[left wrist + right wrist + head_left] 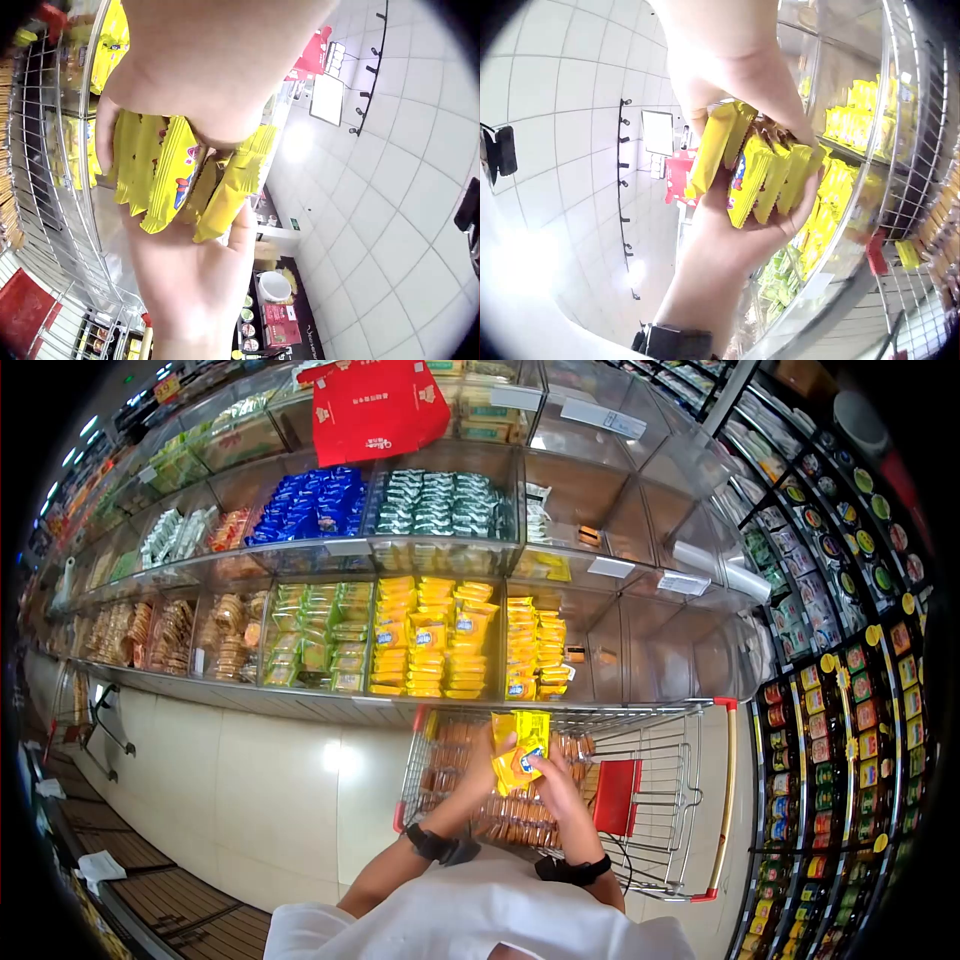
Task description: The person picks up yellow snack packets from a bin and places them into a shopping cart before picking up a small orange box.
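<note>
Over the packed part of a silver wire shopping cart with red trim point(727, 800), bunched as a small stack of glossy yellow wrapped packets point(521, 750) and gripped from both sides at once. Curled round the stack with thumb and fingers in the left hand point(499, 758); clasped likewise from the opposite side in the right hand point(556, 772). Fanned apart in both wrist views, with one packet leaning away from the closely gathered others.

Just past the hands, bounded by the far side of the cart and then by a tiered rack of clear plastic bins point(655, 645); tight for reaching forward. More open toward the right, above bare wire mesh and a red rectangular panel point(617, 798). Underneath, crowded with rows of brown wrapped packs point(520, 832). On the near side, backed by a white-shirted torso point(480, 910).

Farther out, filled with green packets point(313, 630) in a lower bin and blue packets point(310, 505) in a higher one, beneath a red printed sheet point(378, 410). Walled at far right by black shelving point(780, 851) full of bright-labelled goods. Left of the cart, open across pale floor tiles point(250, 760).
</note>
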{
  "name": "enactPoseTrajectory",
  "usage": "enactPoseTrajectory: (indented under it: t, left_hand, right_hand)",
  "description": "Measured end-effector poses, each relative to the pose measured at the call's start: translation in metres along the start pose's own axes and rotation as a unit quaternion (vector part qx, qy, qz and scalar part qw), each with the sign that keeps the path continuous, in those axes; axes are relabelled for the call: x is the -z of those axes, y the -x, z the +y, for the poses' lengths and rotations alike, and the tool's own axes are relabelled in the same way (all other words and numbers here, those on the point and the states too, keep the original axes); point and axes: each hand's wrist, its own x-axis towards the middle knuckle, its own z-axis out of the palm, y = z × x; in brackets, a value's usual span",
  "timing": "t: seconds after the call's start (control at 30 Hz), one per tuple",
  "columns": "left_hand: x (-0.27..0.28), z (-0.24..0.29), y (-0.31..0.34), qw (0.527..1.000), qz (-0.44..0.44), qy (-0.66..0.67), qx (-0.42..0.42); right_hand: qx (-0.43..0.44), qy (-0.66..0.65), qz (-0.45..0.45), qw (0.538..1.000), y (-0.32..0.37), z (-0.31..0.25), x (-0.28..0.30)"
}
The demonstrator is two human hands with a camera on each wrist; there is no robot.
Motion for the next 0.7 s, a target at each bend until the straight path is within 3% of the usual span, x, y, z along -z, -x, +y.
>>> enactPoseTrajectory:
  t: [0.1,0.2,0.47,0.57,0.7]
  left_hand:
    - [0.002,-0.02,0.001,1.0,0.017,-0.002,0.025]
    - [-0.017,0.017,0.017,0.998,0.004,-0.028,0.051]
    - [-0.079,0.042,0.036,0.997,-0.044,0.037,0.059]
    - [-0.093,0.027,0.033,0.992,-0.068,-0.09,0.054]
    - [-0.119,-0.018,0.037,0.997,-0.034,-0.05,0.045]
  right_hand:
    - [-0.005,-0.024,0.006,1.0,0.01,-0.006,-0.005]
    - [-0.005,-0.028,0.02,0.999,0.017,-0.006,0.005]
    - [0.004,-0.05,0.064,0.997,0.046,-0.022,0.046]
    - [0.014,-0.039,0.093,0.995,0.058,-0.029,0.06]
    - [0.028,-0.026,0.061,0.997,0.072,-0.033,0.094]
